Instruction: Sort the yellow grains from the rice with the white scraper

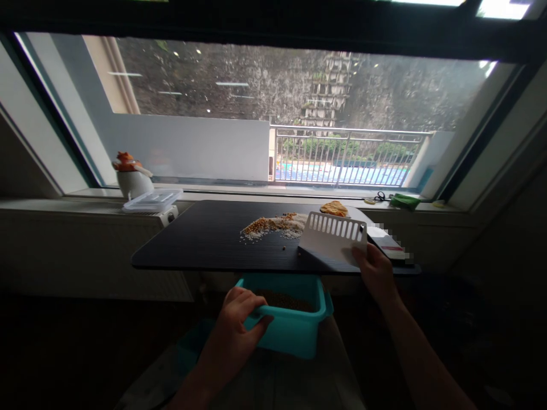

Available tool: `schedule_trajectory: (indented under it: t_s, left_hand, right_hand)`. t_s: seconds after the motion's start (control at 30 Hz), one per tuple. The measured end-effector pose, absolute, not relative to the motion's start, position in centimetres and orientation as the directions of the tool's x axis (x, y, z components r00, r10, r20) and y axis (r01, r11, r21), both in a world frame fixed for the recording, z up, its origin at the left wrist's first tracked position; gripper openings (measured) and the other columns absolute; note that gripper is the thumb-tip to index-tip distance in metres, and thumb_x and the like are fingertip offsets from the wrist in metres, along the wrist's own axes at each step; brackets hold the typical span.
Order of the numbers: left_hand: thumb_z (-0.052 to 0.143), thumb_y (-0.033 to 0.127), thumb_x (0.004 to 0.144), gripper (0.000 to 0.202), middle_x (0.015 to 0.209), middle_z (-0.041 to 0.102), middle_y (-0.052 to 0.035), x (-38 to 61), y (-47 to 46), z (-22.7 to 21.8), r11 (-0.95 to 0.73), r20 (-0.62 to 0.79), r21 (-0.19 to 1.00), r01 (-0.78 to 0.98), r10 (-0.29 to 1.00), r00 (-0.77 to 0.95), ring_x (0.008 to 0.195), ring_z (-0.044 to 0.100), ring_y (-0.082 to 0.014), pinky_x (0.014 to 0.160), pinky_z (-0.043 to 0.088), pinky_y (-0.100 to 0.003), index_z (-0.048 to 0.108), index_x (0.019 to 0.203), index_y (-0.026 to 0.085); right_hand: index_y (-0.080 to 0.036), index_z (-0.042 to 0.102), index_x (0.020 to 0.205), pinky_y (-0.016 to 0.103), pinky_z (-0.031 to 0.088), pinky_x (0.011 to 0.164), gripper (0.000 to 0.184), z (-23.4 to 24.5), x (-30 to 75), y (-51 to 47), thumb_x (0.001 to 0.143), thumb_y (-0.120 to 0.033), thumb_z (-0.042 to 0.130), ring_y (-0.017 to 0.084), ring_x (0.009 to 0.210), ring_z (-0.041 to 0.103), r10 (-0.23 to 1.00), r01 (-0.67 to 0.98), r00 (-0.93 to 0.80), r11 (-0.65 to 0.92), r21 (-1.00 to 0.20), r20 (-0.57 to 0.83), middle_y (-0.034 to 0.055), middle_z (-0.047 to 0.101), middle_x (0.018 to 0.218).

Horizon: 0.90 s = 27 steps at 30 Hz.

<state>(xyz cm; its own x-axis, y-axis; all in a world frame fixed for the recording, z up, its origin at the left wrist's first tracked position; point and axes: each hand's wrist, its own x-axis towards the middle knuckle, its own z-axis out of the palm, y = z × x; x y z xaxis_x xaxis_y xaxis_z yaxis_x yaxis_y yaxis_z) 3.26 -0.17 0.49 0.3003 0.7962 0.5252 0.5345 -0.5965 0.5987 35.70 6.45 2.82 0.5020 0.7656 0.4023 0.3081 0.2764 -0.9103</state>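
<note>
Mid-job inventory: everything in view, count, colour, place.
tabletop: 1, black, by window
grain: 1 pile, white, yellow, tabletop
panel: 1, white, right hand
bin: 1, teal, left hand
fill: 1, brown, in bin
flat item: 1, orange, far tabletop
blurred item: 1, whitish, right tabletop
pot: 1, white, left sill
container: 1, clear, beside pot
scissors: 1, black, right sill
bundle: 1, green, right sill
radiator: 1, pale, left
left hand: 1, bare, on bin
right hand: 1, bare, on panel

Daylight enters through the window (273,117), leaving the foreground dim
</note>
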Motion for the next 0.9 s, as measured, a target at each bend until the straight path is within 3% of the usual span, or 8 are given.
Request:
schedule_trajectory:
  t_s: [0.13,0.3,0.43,0.63,0.9]
  left_hand:
    - [0.065,0.022,0.086,0.003,0.084,0.061,-0.0022,3.5,-0.5,0.6,-0.586,0.513,0.608,0.536,0.805,0.299,0.090,0.052,-0.0231,0.082,0.047,-0.039,0.063,0.088,0.023]
    - [0.066,0.019,0.082,0.004,0.079,0.063,-0.0012,3.3,-0.8,1.4,-0.612,0.565,0.586,0.531,0.778,0.273,0.086,0.055,-0.0228,0.079,0.049,-0.037,0.064,0.084,0.023]
    - [0.067,0.018,0.079,0.006,0.076,0.065,-0.0006,2.2,-0.9,1.5,-0.638,0.626,0.545,0.544,0.741,0.243,0.080,0.057,-0.0222,0.075,0.050,-0.036,0.066,0.081,0.023]
    - [0.070,0.020,0.078,0.006,0.078,0.065,-0.0010,0.3,-1.8,2.0,-0.579,0.602,0.546,0.605,0.774,0.198,0.081,0.059,-0.0224,0.075,0.051,-0.035,0.067,0.082,0.023]
    - [0.068,0.021,0.077,0.004,0.074,0.068,-0.0005,-0.7,-1.5,2.0,-0.573,0.658,0.493,0.654,0.738,0.151,0.076,0.063,-0.0219,0.071,0.054,-0.035,0.068,0.080,0.023]
  right_hand:
    - [-0.019,0.071,0.088,0.035,0.054,0.071,0.042,2.8,35.7,3.1,0.065,-0.054,0.074,0.023,0.076,0.067,0.818,0.326,0.408,0.285,-0.902,0.406,0.0046,0.075,0.082]
    - [-0.020,0.071,0.090,0.036,0.055,0.071,0.045,3.0,33.7,5.3,0.068,-0.059,0.070,0.023,0.076,0.067,0.775,0.339,0.412,0.358,-0.870,0.480,0.0052,0.075,0.083]
    - [-0.018,0.071,0.091,0.038,0.055,0.076,0.047,2.4,31.5,7.7,0.068,-0.059,0.071,0.025,0.081,0.068,0.865,0.299,0.266,0.346,-0.889,0.426,0.0070,0.075,0.087]
    - [-0.020,0.072,0.097,0.042,0.055,0.083,0.046,2.4,32.1,6.8,0.065,-0.052,0.077,0.027,0.088,0.069,0.932,0.173,0.079,0.335,-0.926,0.353,0.0070,0.076,0.096]
    - [-0.019,0.069,0.087,0.037,0.053,0.072,0.035,4.3,28.7,13.6,0.068,-0.048,0.073,0.022,0.075,0.067,0.872,0.200,0.187,0.417,-0.887,0.452,0.0040,0.073,0.081]
